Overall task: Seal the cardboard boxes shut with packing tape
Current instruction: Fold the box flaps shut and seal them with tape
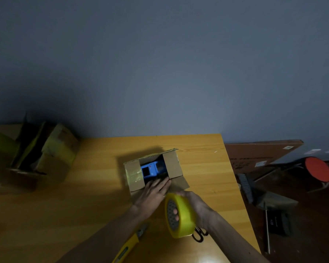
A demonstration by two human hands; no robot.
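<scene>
Both hands are at the box (pixel 172 166): my left hand (pixel 153 193) flat on its near flap, my right hand (pixel 197 205) gripping the tape (pixel 182 217) just beside it, so I'd close every flap flush first.

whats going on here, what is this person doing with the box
A person is getting ready to tape a small cardboard box on the wooden table. The left hand lies flat on its near flap, while the right hand grips a yellow tape roll. The box is not yet sealed: its flaps are open and a blue item shows inside. A utility knife and scissors lie nearer the person.
</scene>
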